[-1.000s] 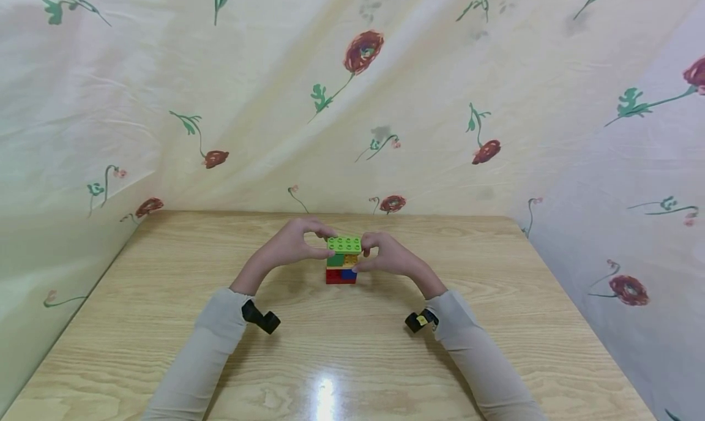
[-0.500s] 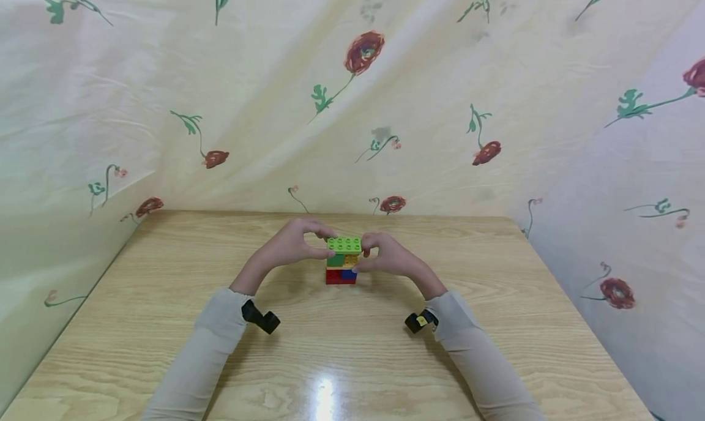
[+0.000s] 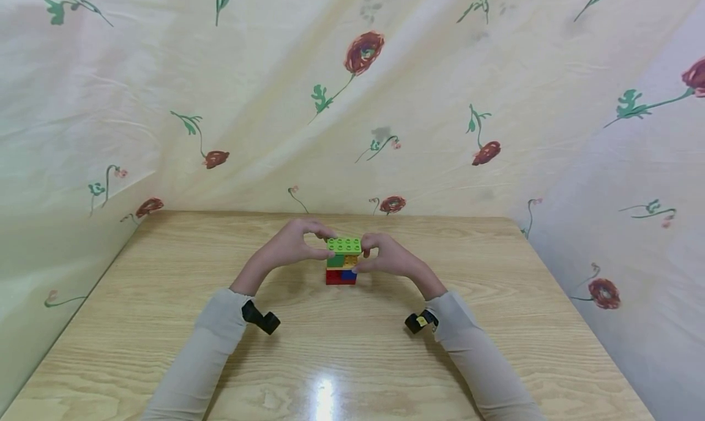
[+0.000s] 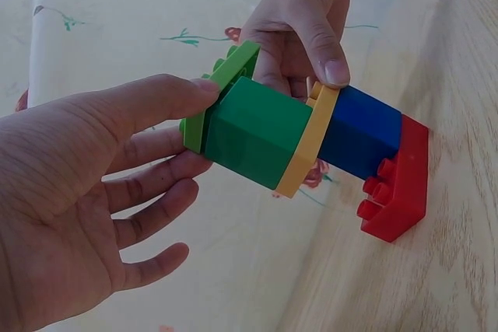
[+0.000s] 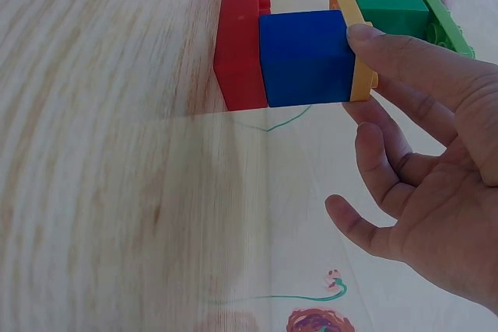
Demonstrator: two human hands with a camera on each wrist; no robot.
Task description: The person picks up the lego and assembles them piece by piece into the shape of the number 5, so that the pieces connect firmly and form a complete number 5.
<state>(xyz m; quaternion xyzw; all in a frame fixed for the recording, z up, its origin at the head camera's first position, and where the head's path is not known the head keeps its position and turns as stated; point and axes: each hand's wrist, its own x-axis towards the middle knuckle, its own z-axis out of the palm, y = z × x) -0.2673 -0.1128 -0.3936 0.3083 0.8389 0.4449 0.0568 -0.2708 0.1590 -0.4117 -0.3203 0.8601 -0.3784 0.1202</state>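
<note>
A stack of toy building bricks stands on the table. At its bottom lies a red brick [image 4: 412, 180], bearing a blue brick [image 5: 307, 60]. Above that is a flat yellow-orange plate [image 4: 310, 141], then a dark green brick [image 4: 253, 134] on the left side, topped by a light green studded plate [image 3: 344, 245]. My left hand [image 3: 292, 243] pinches the light green plate, thumb in front and fingers behind. Whether the plate sits flush on the green brick, I cannot tell. My right hand [image 3: 390, 256] grips the yellow-orange plate, thumb on its near edge; its other fingers are curled.
The wooden table [image 3: 341, 347] has a bright glare spot near the front. A flower-patterned cloth [image 3: 264, 103] hangs behind and along both sides. Each wrist wears a black camera, on the left [image 3: 261, 318] and on the right [image 3: 421, 320].
Both hands and the brick stack keep their places. On the right side, the cloth's lower flowers have shifted leftward.
</note>
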